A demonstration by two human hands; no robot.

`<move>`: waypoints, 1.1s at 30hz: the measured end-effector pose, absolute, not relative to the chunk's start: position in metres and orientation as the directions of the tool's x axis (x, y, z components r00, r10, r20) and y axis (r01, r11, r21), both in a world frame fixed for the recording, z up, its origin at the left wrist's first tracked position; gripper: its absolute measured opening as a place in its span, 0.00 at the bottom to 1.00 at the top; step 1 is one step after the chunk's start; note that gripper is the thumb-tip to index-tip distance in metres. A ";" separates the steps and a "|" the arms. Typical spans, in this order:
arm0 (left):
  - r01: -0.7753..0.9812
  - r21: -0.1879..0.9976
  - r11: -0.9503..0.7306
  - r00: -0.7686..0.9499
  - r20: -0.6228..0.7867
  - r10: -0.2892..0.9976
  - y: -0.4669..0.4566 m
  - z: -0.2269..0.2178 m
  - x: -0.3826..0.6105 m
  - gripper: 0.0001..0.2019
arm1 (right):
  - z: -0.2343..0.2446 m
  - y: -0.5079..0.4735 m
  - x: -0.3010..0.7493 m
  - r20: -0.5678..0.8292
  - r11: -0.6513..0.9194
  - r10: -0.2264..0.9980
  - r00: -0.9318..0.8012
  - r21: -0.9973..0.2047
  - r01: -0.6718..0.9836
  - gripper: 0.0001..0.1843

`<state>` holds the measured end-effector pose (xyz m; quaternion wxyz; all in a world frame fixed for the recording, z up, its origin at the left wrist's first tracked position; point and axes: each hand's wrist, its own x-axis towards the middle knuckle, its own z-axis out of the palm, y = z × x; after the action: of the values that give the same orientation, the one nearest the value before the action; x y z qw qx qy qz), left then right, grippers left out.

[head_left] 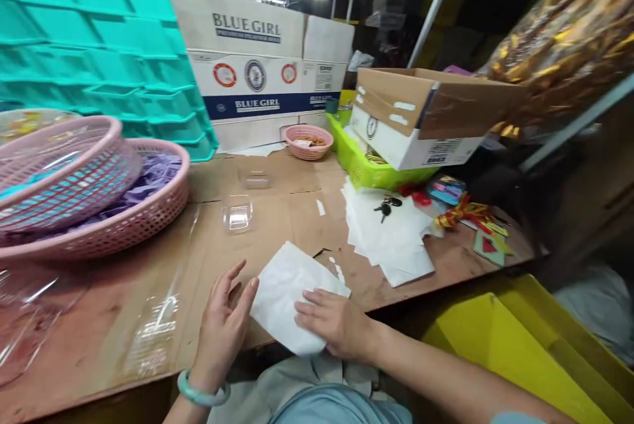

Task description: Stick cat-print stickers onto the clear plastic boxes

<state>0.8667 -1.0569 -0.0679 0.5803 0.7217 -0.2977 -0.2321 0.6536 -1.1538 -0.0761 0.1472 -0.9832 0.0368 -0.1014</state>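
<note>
A stack of white sheets, paper or thin cloth (287, 285), lies at the front edge of the cardboard-covered table. My right hand (337, 323) rests flat on it with the fingers stretched out. Just left of the sheets my left hand (225, 321) is raised, thumb and fingers apart, holding nothing; its thumb is close to the sheets' left edge. A pale green bangle (201, 392) circles my left wrist. More white sheets (389, 232) are spread to the right, with a set of keys (384, 209) on top.
Pink baskets (163, 203) with purple and blue pieces stand left. Small clear plastic trays (238, 216) and a small pink basket (309, 142) sit farther back. Behind are teal crates (99, 47), a Blue Girl carton (257, 74) and an open box (421, 120) over a green basket (366, 170).
</note>
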 end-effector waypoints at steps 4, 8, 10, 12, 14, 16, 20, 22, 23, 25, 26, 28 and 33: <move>0.232 0.963 -0.134 0.454 -0.229 -0.861 -1.079 -0.040 0.830 0.34 | -0.057 -1.152 0.639 0.539 -0.965 -0.247 0.805 -0.211 -0.155 0.32; 0.313 0.940 -0.135 0.349 -0.246 -0.904 -1.116 -0.032 0.809 0.45 | -0.040 -1.171 0.624 0.440 -0.965 -0.106 0.892 -0.262 0.014 0.25; 0.278 0.953 -0.119 0.368 -0.219 -0.904 -1.141 -0.036 0.805 0.47 | -0.033 -1.211 0.610 0.358 -0.868 -0.434 0.827 -0.410 -0.279 0.27; 0.238 0.965 -0.114 0.331 -0.191 -0.924 -1.168 -0.041 0.800 0.46 | -0.027 -1.271 0.594 0.225 -0.469 -0.883 0.412 -0.476 -0.744 0.19; 0.107 0.986 -0.130 0.315 -0.158 -0.936 -1.191 -0.043 0.792 0.44 | -0.024 -1.335 0.580 0.188 -0.281 -0.958 0.218 -0.446 -0.850 0.18; -0.204 0.966 -0.156 0.299 -0.090 -0.950 -1.204 -0.045 0.780 0.40 | -0.029 -1.386 0.573 0.125 -0.153 -0.986 0.109 -0.422 -0.894 0.16; -0.836 0.538 -0.107 0.069 -0.091 -0.993 -1.199 -0.051 0.750 0.33 | -0.055 -1.427 0.578 0.031 -0.045 -0.999 0.036 -0.432 -0.901 0.15; -0.899 0.425 -0.105 0.024 -0.191 -0.981 -1.189 -0.054 0.739 0.23 | -0.065 -1.429 0.581 0.038 -0.057 -0.998 0.045 -0.480 -0.875 0.14; -0.900 0.422 -0.109 0.011 -0.228 -0.974 -1.185 -0.055 0.736 0.17 | -0.066 -1.430 0.581 0.057 -0.079 -0.997 0.058 -0.516 -0.853 0.13; -0.889 0.449 -0.087 -0.040 -0.265 -0.963 -1.181 -0.054 0.734 0.05 | -0.063 -1.431 0.574 0.124 -0.145 -0.988 0.087 -0.598 -0.788 0.12; -0.887 0.458 -0.061 -0.072 -0.267 -0.961 -1.181 -0.053 0.735 0.02 | -0.058 -1.432 0.567 0.169 -0.183 -0.981 0.096 -0.640 -0.746 0.12; -0.893 0.449 -0.020 -0.102 -0.246 -0.964 -1.185 -0.052 0.739 0.05 | -0.044 -1.432 0.547 0.256 -0.253 -0.962 0.093 -0.715 -0.652 0.13; -0.898 0.431 -0.087 -0.048 -0.291 -0.956 -1.206 -0.054 0.740 0.16 | -0.004 -1.409 0.485 0.393 -0.375 -0.919 -0.013 -0.886 -0.271 0.16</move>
<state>0.7403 -1.2059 -0.0536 0.0541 0.6880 -0.6736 -0.2645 0.4854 -1.4093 -0.0041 0.3030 -0.6336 0.4696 -0.5350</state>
